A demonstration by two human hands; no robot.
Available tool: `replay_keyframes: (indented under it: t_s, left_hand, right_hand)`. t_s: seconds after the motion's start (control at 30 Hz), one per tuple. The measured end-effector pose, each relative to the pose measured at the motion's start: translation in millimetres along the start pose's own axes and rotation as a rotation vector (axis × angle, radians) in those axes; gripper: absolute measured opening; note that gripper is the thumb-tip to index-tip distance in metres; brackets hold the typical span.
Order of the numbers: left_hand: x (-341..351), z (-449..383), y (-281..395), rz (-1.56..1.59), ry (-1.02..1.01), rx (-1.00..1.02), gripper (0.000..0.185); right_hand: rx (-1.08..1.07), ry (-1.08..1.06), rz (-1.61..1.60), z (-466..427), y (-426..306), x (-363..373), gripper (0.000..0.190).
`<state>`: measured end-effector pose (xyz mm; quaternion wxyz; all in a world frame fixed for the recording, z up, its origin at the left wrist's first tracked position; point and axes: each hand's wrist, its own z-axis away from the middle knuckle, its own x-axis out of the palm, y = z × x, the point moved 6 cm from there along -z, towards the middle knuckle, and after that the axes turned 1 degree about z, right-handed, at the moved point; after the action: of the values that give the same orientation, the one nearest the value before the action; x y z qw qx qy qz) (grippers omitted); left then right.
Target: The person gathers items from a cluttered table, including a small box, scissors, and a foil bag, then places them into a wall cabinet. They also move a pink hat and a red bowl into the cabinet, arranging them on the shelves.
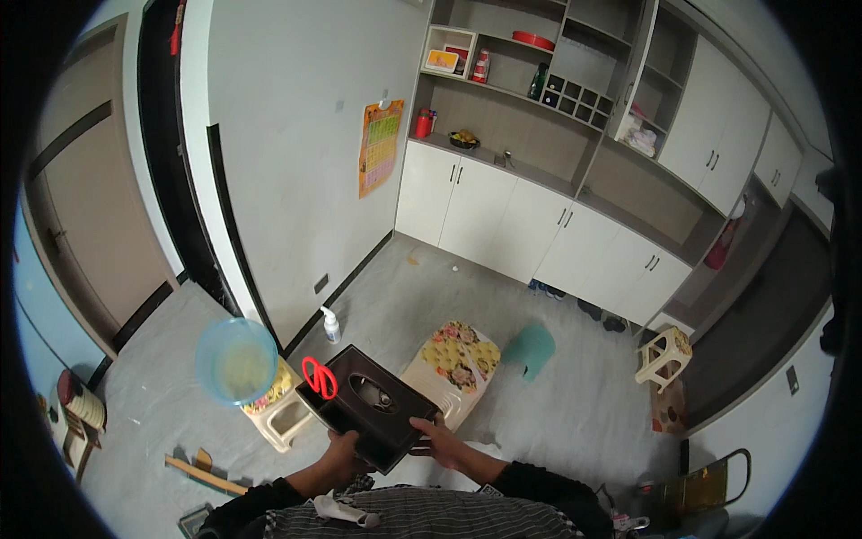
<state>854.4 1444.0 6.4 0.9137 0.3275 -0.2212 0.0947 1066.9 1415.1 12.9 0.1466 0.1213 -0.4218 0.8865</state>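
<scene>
Both hands hold a dark brown tissue-box organizer (404,397), leather-like, tilted in front of my body. My left hand (345,451) grips its near left edge. On the near right side, my right hand (438,441) has the thumb on the top and the fingers underneath. Through the oval opening (374,394) in its lid, small objects show, too unclear to name. Scissors (322,378) with red handles stand in a side compartment at the far left, blades hidden. The compartment nearest my left hand looks dark inside.
A translucent blue basin (236,362) holding cloudy liquid rests on a floral-topped stool (289,418). Beyond the organizer are a cream plastic seat with a floral cushion (458,354), a teal plastic object (532,350) and a white spray bottle (330,326). Cardboard strips (205,475) lie at lower left.
</scene>
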Motion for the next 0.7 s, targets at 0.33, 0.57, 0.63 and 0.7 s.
replay_keyframes:
  t_s: [0.33, 0.57, 0.63, 0.7]
  left_hand:
    - [-1.2, -121.2, 186.7, -0.253, -0.196, -0.026, 0.042]
    - [5.5, -166.7, 240.4, -0.33, -0.178, 0.02, 0.046]
    - [10.9, -181.3, 255.2, -0.37, -0.231, 0.032, 0.055]
    - [15.8, -198.5, 270.3, -0.334, -0.239, -0.009, 0.061]
  right_hand:
    - [-0.119, 0.11, 0.001, -142.2, -127.0, 60.0, 0.092]
    - [-0.096, 0.103, -0.042, -184.8, -174.1, 70.3, 0.089]
    - [-0.108, 0.085, -0.035, -198.6, -187.8, 70.7, 0.09]
    - [-0.113, 0.087, -0.049, -217.4, -201.0, 69.6, 0.09]
